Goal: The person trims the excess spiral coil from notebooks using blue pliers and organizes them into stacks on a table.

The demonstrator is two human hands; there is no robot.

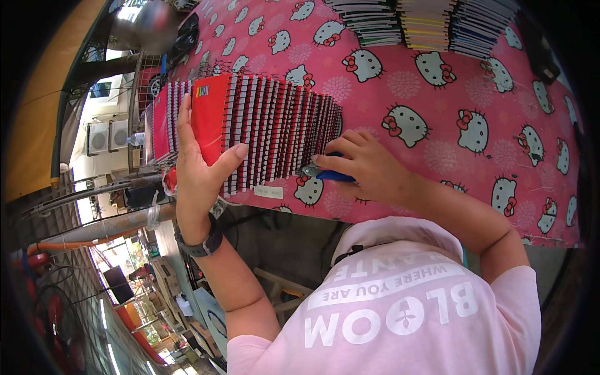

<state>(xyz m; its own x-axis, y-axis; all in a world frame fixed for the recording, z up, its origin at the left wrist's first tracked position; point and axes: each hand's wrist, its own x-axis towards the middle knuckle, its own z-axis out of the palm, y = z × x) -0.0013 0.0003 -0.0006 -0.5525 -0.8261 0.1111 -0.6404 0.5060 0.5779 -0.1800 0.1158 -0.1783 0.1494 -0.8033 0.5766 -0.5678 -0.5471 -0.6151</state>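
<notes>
A row of red spiral notebooks (209,115) stands packed together on the table, wire-bound edges facing up and toward me. My left hand (203,165) rests against the cover at the row's left end, fingers stretched out and thumb lying toward the spines. Toward the right end of the row, my right hand (369,165) is closed around blue-handled pliers (337,176). Their metal jaws are at the near ends of the wire bindings; the exact point of contact is too small to make out.
A pink tablecloth (400,169) with a white cat-face pattern covers the table. Stacks of notebooks (425,25) stand at the far right. More red notebooks (162,122) lean at the left, with loose wire coils (215,65) behind. A white label (269,192) lies near the table's front edge.
</notes>
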